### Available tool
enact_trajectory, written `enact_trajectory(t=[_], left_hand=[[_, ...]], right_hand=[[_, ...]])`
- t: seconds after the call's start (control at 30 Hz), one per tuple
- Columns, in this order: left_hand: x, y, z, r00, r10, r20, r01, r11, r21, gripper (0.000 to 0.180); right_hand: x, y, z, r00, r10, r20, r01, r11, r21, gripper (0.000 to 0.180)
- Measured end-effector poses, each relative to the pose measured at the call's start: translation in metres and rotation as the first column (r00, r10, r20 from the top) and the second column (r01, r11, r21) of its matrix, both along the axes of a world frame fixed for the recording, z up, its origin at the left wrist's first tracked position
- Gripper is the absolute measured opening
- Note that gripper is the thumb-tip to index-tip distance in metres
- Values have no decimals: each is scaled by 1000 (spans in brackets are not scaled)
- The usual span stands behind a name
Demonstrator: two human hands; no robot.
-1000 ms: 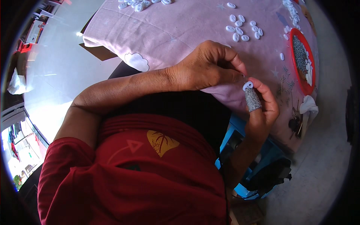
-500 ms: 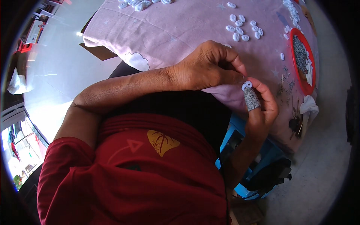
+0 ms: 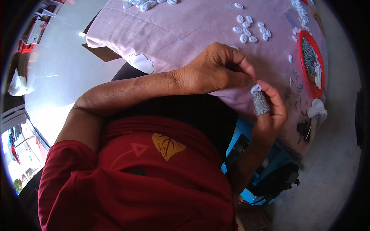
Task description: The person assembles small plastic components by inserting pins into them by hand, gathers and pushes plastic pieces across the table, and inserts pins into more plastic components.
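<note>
While right hand (image 3: 271, 111) grips grey bundle (image 3: 260, 103), left hand (image 3: 216, 69) pinches, apparently, white ring (image 3: 256, 88).

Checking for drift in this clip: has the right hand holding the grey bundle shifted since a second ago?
No. The right hand and its grey bundle sit at the same spot against the red tray, at the pink cloth's edge.

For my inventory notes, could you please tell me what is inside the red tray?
The red tray holds a grey heap of small thin pieces and a few white pieces by its right rim. Anything under the heap is covered.
</note>
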State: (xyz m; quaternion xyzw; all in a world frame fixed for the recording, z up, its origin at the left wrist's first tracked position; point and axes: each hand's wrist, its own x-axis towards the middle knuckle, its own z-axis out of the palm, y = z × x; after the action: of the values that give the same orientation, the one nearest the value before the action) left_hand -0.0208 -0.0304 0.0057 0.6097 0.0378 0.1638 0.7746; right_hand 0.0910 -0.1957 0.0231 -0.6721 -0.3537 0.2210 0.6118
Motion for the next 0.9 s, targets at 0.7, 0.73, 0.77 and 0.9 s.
enact_trajectory(t=[0.7, 0.73, 0.77, 0.9], left_hand=[[-6, -5, 9, 997, 73, 23, -76, 966, 247, 11], [-6, -5, 9, 997, 73, -2, -70, 965, 253, 11], [-6, -5, 8, 997, 73, -3, -70, 965, 253, 11], [-4, -4, 4, 999, 42, 9, -43, 977, 210, 11]], right_hand=[[0, -5, -8, 977, 11, -213, -4, 999, 32, 25], [-2, -5, -8, 980, 15, -200, -9, 999, 34, 25], [-2, -4, -8, 980, 15, -200, -9, 999, 33, 25], [-5, -4, -6, 992, 0, -122, 2, 1000, 10, 27]])
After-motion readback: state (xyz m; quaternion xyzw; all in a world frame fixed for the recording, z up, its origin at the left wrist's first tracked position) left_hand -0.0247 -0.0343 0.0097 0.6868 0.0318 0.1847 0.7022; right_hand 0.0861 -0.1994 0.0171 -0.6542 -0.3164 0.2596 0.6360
